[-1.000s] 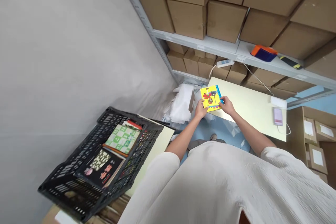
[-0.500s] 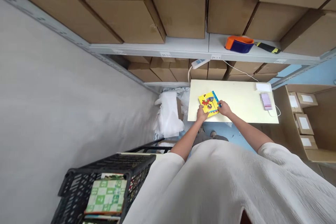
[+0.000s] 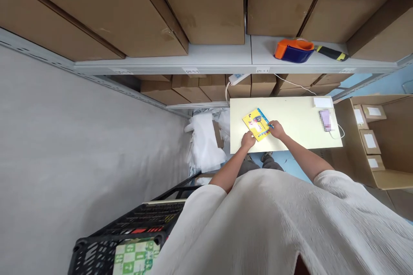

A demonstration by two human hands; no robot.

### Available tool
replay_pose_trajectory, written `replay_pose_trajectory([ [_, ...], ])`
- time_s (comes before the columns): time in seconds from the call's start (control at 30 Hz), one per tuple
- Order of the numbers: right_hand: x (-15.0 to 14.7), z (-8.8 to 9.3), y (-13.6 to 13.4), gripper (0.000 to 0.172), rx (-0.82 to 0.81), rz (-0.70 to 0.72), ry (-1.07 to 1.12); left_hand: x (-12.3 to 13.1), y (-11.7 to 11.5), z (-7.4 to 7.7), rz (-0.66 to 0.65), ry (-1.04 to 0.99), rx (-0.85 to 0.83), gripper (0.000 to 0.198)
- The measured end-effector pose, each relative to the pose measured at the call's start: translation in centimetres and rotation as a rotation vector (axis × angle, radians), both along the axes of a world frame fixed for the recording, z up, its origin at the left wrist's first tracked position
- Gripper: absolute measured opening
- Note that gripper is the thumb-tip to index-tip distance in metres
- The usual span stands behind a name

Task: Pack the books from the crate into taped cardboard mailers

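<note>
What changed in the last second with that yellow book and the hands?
The yellow book now lies flat, further onto the table. The left hand has slid back to its near corner; whether it still grips is unclear. The right hand still holds the book's right edge. The tape dispenser on the shelf stayed put.

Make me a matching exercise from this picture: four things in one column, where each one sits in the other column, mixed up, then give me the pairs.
Things:
1. yellow book
2. tape dispenser
3. black crate
4. white wrapping

Places:
A. heaped left of the table
B. on the grey shelf, beside cartons
C. on the table, at the right hand
D. low in view, holding a green checkered book

Pairs: 1-C, 2-B, 3-D, 4-A
</note>
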State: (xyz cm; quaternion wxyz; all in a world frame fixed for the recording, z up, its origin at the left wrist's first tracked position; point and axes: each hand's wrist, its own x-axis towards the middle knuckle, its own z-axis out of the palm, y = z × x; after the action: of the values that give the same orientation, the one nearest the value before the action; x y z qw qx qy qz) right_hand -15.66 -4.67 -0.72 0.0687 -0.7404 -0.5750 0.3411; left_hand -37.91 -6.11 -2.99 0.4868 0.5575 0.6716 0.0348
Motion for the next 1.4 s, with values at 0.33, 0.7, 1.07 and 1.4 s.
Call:
replay_pose_trajectory([
  [0.33,0.0,-0.7,-2.8,0.015,-0.2,0.017,-0.034,-0.2,7.2,1.7,-0.148,0.079,0.234,0.05],
  [0.7,-0.6,-1.5,-2.6,0.029,-0.237,-0.071,0.097,-0.7,8.9,0.4,-0.267,0.203,0.135,0.063],
  [1.07,-0.4,-3.2,-1.4,0.066,-0.061,-0.227,0.136,-2.0,7.6,1.4,-0.258,0.27,0.143,0.047],
  [1.4,-2.6,-4.2,-1.4,0.07,-0.097,-0.305,0.351,-1.0,5.1,-0.3,-0.22,0.111,0.078,0.072],
])
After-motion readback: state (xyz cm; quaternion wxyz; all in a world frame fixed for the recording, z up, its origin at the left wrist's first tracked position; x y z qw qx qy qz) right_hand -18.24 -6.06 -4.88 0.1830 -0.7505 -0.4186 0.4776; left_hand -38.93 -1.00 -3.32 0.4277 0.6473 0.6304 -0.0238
